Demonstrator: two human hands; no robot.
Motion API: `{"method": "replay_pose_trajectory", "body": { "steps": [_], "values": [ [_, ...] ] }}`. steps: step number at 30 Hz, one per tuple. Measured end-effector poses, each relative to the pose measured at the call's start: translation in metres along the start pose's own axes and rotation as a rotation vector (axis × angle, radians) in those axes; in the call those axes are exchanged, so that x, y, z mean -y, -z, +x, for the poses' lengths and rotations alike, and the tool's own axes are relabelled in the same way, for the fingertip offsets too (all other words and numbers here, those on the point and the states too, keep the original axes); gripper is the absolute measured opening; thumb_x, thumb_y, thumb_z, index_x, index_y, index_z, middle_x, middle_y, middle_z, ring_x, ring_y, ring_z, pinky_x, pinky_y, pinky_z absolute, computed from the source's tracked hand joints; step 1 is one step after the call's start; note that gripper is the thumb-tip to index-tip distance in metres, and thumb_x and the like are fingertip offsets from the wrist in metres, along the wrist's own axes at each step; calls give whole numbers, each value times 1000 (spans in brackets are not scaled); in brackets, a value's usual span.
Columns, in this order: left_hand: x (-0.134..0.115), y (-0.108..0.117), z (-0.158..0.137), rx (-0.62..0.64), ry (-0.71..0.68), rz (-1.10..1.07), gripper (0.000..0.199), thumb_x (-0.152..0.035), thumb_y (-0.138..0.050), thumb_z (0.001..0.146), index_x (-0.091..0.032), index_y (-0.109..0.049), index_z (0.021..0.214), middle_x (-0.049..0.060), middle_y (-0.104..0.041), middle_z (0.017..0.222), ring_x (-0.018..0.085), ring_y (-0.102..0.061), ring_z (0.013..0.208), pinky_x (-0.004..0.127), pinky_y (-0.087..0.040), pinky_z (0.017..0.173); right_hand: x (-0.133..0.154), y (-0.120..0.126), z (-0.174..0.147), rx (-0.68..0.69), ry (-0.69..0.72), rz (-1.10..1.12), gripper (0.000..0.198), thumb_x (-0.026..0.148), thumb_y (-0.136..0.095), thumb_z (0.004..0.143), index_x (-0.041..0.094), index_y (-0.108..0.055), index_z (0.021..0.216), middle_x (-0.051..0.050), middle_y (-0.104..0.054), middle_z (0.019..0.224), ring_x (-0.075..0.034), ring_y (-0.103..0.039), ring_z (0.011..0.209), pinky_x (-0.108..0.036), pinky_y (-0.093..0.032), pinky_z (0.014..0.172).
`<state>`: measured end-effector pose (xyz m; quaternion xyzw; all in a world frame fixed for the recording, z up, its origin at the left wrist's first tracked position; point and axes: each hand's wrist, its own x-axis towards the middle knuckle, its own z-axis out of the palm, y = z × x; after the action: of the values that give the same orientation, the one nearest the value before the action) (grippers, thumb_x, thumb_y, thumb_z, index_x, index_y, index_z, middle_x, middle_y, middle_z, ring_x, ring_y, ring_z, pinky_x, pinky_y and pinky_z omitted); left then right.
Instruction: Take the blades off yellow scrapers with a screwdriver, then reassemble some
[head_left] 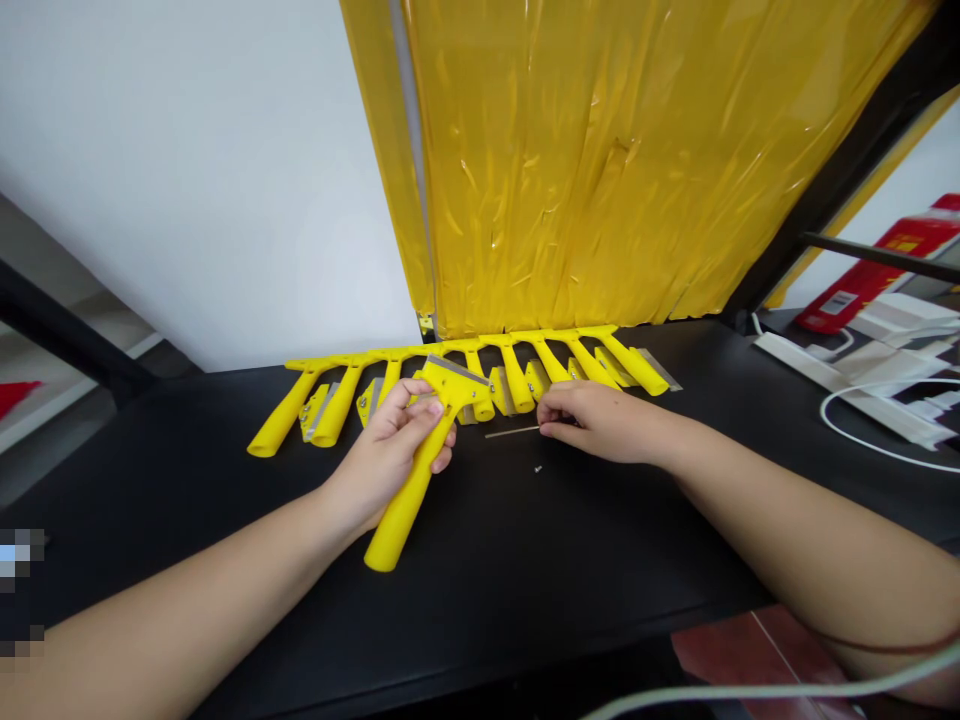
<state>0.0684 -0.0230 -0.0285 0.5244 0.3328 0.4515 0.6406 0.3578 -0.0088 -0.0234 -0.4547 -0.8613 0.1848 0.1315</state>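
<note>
My left hand (401, 435) is wrapped around a yellow scraper (409, 505) just below its head. A grey metal blade runs along the head, and the handle slants down toward me. My right hand (592, 420) is closed in a pinch low over the black tabletop. From its fingertips a thin, straight, light-coloured strip (510, 432) sticks out to the left; its exact kind cannot be made out. Slightly nearer to me lies a small screw (538, 469). Behind both hands, several yellow scraper handles (281, 415) form a row, with yellow-and-metal blade pieces (321, 410) between them.
The black table (480, 600) meets a white panel (225, 180) and a yellow plastic curtain (600, 180) at the back. White power strips (847, 385) with cables and a red package (874, 265) occupy the right side. A pale cable (750, 690) crosses the bottom right.
</note>
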Motion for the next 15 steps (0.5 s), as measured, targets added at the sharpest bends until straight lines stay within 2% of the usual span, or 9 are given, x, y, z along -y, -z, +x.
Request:
{"method": "replay_pose_trajectory", "body": {
  "steps": [3, 6, 10, 15],
  "values": [
    [1, 1, 0, 26, 34, -33, 25, -28, -66, 101, -24, -42, 102, -2, -66, 72, 9, -56, 52, 19, -43, 53, -1, -2, 0, 12, 19, -73, 3, 20, -69, 93, 21, -71, 93, -7, -69, 100, -24, -63, 93, -38, -49, 84],
    [3, 2, 1, 46, 67, -50, 25, -28, -66, 101, -24, -42, 103, -1, -66, 72, 9, -56, 51, 18, -42, 53, 8, 1, -4, 10, 76, -75, 6, 18, -70, 92, 20, -73, 97, -8, -68, 101, -23, -63, 93, -36, -50, 82],
    [6, 5, 3, 47, 104, -74, 25, -28, -67, 100, -23, -43, 104, 0, -66, 70, 9, -55, 48, 18, -41, 51, 25, 4, -9, 160, 185, 20, 12, 16, -71, 92, 20, -78, 102, -5, -71, 95, -17, -64, 83, -31, -50, 76],
    [7, 5, 4, 79, 132, -71, 22, -29, -66, 100, -22, -45, 101, 1, -66, 70, 9, -55, 48, 17, -39, 50, 34, -2, -9, 207, 226, 5, 13, 8, -69, 90, 19, -77, 89, -3, -70, 84, -15, -62, 72, -29, -48, 69]
  ]
}}
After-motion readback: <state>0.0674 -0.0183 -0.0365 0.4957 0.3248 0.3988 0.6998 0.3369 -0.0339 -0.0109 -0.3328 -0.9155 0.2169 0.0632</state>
